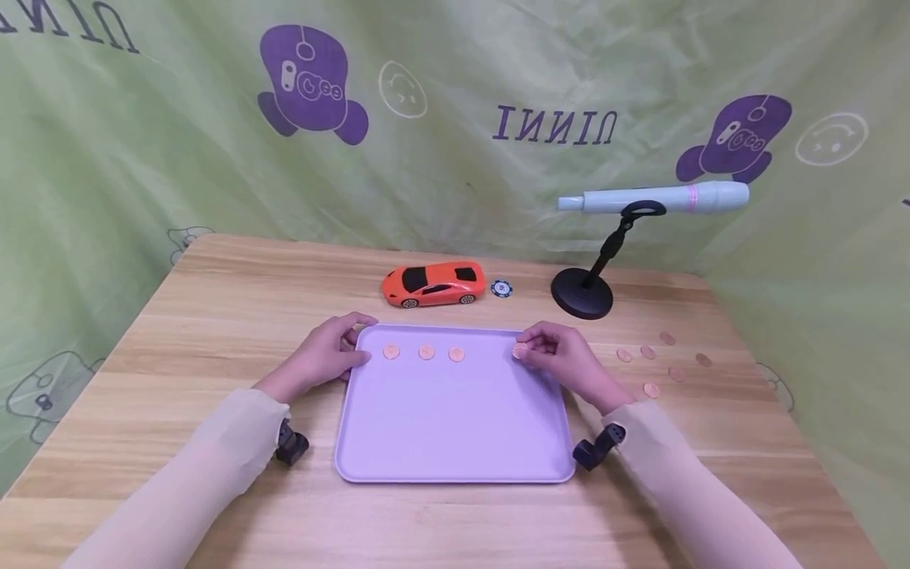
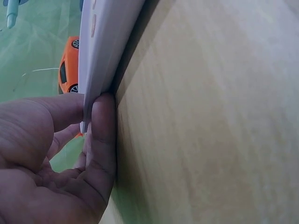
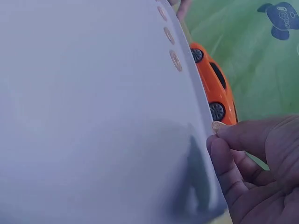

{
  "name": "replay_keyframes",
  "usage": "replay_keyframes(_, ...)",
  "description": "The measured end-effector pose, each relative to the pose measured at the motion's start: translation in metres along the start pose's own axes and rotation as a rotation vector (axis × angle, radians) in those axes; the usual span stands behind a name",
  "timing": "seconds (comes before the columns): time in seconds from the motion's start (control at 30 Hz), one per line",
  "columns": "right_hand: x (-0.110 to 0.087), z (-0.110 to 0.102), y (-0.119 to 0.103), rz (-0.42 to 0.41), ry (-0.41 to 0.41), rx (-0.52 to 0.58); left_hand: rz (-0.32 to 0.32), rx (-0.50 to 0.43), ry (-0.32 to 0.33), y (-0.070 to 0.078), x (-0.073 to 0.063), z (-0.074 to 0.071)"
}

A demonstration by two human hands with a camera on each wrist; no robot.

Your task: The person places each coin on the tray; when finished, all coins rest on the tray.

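Note:
A light purple tray (image 1: 455, 427) lies on the wooden table, with three copper coins (image 1: 426, 352) in a row near its far edge. My left hand (image 1: 323, 352) grips the tray's far left corner; in the left wrist view the thumb is over the rim and a finger (image 2: 103, 121) beneath it. Between thumb and fingertip, my right hand (image 1: 565, 359) pinches another copper coin (image 3: 217, 126) above the tray's far right part. More loose copper coins (image 1: 651, 390) are scattered on the table right of the tray.
Behind the tray stands an orange toy car (image 1: 435, 284), beside a blue and white poker chip (image 1: 502, 288). A light blue microphone (image 1: 661, 197) rests on a black stand (image 1: 583, 292) at the back right. A green patterned curtain (image 1: 441, 158) hangs behind the table.

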State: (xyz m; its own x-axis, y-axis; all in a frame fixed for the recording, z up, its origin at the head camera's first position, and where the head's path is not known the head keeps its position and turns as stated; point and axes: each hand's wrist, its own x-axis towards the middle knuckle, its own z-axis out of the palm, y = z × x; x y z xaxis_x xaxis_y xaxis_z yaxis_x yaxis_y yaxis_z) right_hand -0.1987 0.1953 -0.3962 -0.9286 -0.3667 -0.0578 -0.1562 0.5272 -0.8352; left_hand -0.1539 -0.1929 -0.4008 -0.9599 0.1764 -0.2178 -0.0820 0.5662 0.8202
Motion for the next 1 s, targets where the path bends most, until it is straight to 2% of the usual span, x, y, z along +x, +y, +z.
replay_keyframes(0.2,0.014,0.022,-0.012,-0.014,-0.038,0.005,-0.005,0.011,0.005,0.0,0.0,-0.002)
replay_keyframes(0.4,0.02,0.036,-0.018,-0.041,-0.057,-0.023,-0.004,0.007,0.004,-0.001,-0.001,-0.001)
replay_keyframes(0.73,0.018,0.04,-0.021,-0.065,-0.039,-0.133,0.013,0.005,-0.013,-0.002,0.004,0.0)
replay_keyframes(1.0,0.018,0.043,-0.021,-0.056,-0.034,-0.187,0.007,-0.001,-0.011,-0.001,0.002,0.001)
